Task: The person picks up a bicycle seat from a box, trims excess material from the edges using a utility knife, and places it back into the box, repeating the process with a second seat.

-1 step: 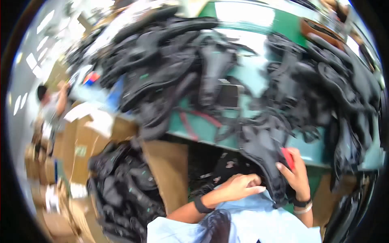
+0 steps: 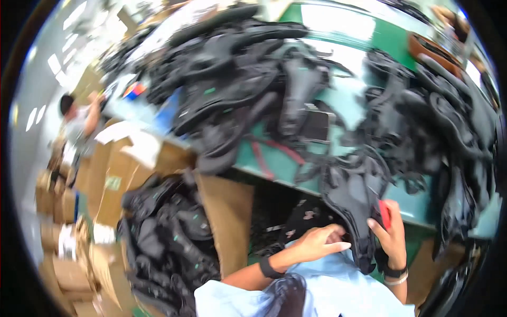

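Note:
A black, saddle-shaped padded piece [image 2: 353, 190] hangs over the near table edge, its narrow end pointing down toward my lap. My right hand [image 2: 391, 238] is closed around a red tool [image 2: 384, 213], perhaps a cutter or snips, along the piece's right edge; its working end is hard to make out. At the left edge of the narrow part is my left hand [image 2: 319, 245], fingers curled and thumb extended toward the piece. Whatever those fingers hold, if anything, is hidden.
Heaps of similar black pieces [image 2: 227, 79] cover the green table [image 2: 253, 161], with more at right [image 2: 433, 116]. A phone-like dark rectangle [image 2: 316, 126] and a red strap [image 2: 261, 158] lie mid-table. A cardboard box [image 2: 224, 222] of black pieces stands left. Another person [image 2: 79, 119] works far left.
The view has turned slightly, so the scene sits farther right and a little lower. My hands hold nearly the same pose beside the piece, and the red tool stays in my right hand.

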### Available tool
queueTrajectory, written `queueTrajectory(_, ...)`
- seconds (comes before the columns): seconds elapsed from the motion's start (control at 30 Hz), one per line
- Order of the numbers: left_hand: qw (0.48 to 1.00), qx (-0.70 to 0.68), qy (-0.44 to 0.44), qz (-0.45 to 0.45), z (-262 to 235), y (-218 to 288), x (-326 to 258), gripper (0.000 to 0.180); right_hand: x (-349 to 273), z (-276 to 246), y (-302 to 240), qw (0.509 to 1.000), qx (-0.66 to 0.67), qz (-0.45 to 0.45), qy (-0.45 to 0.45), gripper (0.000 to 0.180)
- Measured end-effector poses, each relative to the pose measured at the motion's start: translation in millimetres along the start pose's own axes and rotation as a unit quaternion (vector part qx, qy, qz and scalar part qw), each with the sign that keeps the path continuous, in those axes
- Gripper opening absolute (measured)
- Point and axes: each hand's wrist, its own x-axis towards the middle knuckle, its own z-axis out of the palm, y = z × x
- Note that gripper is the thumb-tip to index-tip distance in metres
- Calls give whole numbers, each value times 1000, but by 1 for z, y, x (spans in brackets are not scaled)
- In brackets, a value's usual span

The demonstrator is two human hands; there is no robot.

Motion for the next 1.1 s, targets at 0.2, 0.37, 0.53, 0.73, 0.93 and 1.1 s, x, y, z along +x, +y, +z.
queueTrajectory(0.2, 882, -246, 381, 130, 32, -8, -37, 47, -37, 57, 6, 969, 231, -37, -84, 54)
queueTrajectory(0.37, 622, -306, 686, 221, -51, -42, -120, 45, -14, 45, -27, 969, 246, -18, -25, 43)
queueTrajectory(0.53, 467, -348, 755, 301, -69, -50, -155, 31, -11, 34, -15, 975, 220, -2, -15, 42)
queueTrajectory(0.73, 809, -304, 483, 141, -13, -33, -52, 13, -4, 22, -10, 974, 225, -1, 29, 43)
queueTrajectory(0.93, 933, -188, 219, 213, -6, 57, 36, 16, 25, 0, 27, 951, 277, 21, 133, 37)
queueTrajectory(1.1, 818, 217, 439, 301, -46, 121, 148, 52, 20, -11, 41, 945, 288, 57, 145, 38)
